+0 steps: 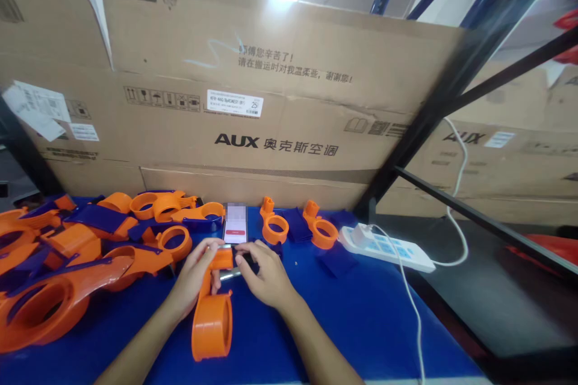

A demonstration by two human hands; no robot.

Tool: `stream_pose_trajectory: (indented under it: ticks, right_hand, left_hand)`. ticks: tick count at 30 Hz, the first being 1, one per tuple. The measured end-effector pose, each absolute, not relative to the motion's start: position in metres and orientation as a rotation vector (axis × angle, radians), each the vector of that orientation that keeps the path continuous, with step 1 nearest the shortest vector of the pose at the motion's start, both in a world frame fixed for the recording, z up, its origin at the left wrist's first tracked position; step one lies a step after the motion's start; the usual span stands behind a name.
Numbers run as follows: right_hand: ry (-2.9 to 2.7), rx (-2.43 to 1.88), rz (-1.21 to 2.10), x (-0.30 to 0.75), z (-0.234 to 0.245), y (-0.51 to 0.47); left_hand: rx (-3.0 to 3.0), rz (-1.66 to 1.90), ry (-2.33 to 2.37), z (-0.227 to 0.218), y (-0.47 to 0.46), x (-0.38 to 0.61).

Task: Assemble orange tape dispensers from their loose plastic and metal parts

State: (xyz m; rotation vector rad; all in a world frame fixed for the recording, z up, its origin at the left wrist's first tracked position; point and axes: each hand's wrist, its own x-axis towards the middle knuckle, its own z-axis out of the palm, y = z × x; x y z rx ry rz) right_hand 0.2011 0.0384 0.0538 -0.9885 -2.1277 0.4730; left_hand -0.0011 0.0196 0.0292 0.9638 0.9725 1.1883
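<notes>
An orange tape dispenser [212, 328] is in my left hand [192, 280], whose fingers wrap round its upper end; its wide ring hangs toward me. My right hand [266, 277] is closed at the same end, thumb and fingertips close together by a small dark and metallic part. What exactly these fingertips pinch is hidden. Below them a silver metal strip [231, 274] shows between the hands; whether it is fixed to the dispenser I cannot tell. Just beyond my hands lies a phone [235, 236] with a lit screen.
Several orange and blue tape dispensers [81, 243] are heaped on the left of the blue tabletop [289, 349]. Two smaller orange dispenser parts [276, 230] stand behind my right hand, among dark blue pieces [338, 261]. A white power strip [406, 254] with cables lies right. Cardboard [293, 102] walls the back.
</notes>
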Motion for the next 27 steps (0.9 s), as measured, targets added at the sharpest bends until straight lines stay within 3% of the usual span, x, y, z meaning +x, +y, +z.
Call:
stream_pose_trajectory:
  ticks: [10,16,22,27]
  right_hand:
    - [-1.962,-0.972,0.845,0.196,0.047,0.045]
    - [-1.737,-0.912,0.97,0.196,0.044,0.051]
    - [-1.521,-1.03,0.734,0.223,0.057,0.058]
    - [-2.041,-0.957,0.583,0.23,0.062,0.052]
  left_hand:
    - [1.256,0.988,0.926,0.032,0.012,0.004]
    - [1.229,1.107,0.983,0.033,0.016,-0.001]
    - [0.861,1.369,0.786,0.035,0.025,-0.028]
    - [0.713,1.382,0.672,0.035,0.026,-0.031]
